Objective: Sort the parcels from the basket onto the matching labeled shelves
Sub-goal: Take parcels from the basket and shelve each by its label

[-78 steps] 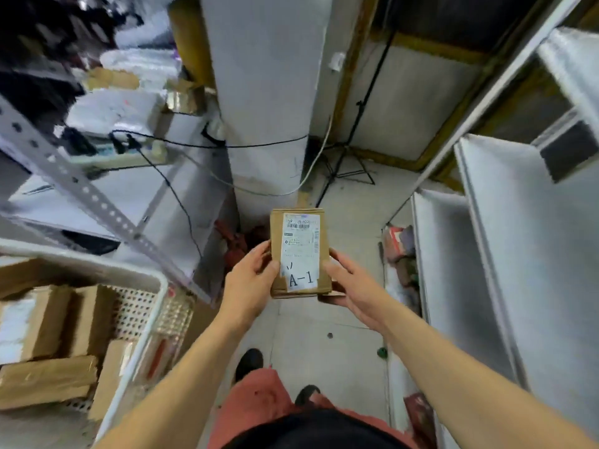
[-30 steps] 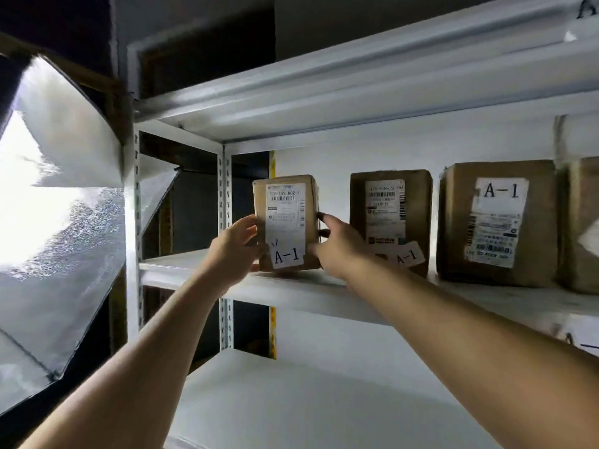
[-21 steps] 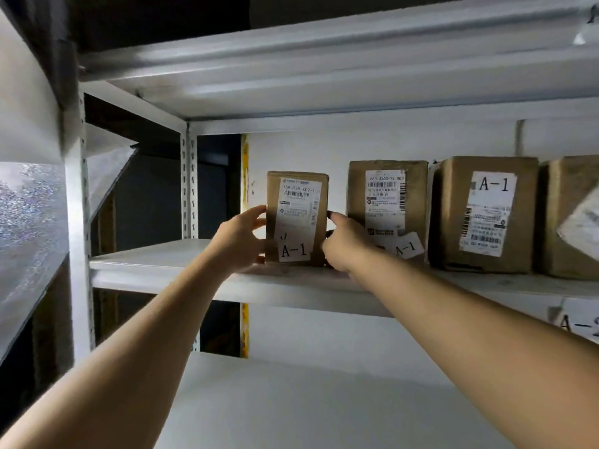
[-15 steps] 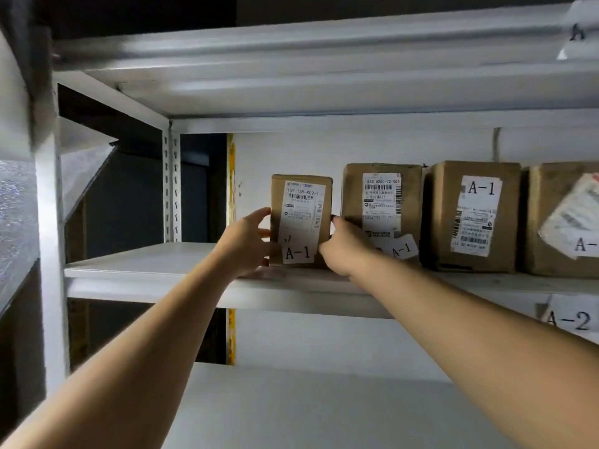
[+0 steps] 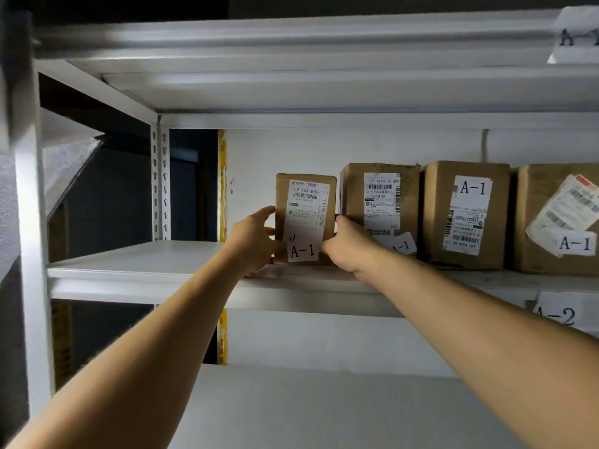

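Parcels marked A-1 stand in a row on the shelf (image 5: 146, 267), and the person is adding one more at the left end. The newest parcel (image 5: 304, 215) stands upright with its base on the shelf board, just beside the second parcel (image 5: 379, 202), its label facing out. The left hand (image 5: 256, 241) grips its left edge with curled fingers (image 5: 269, 210), and the right hand (image 5: 346, 247) pinches its right edge in the narrow gap next to the neighbour. Neither hand has let go yet.

Judging by this, the placement of this parcel is nearly finished: it only needs releasing, perhaps a small nudge to square it with the row. Four parcels sit on this level, counting the third parcel (image 5: 466, 215) and the fourth parcel (image 5: 557, 218) at the right edge. The basket is out of view, so how many remain to sort cannot be told.

Readable writing: the held parcel's label shows "159-159-K02-1" and a handwritten "A-1"; the second reads "885 A200-72 003" with a partly hidden "-1" tag; the third and fourth both read "A-1". A shelf tag (image 5: 554, 314) below reads "A-2", and a blurred upper tag (image 5: 577, 34) begins with "A".
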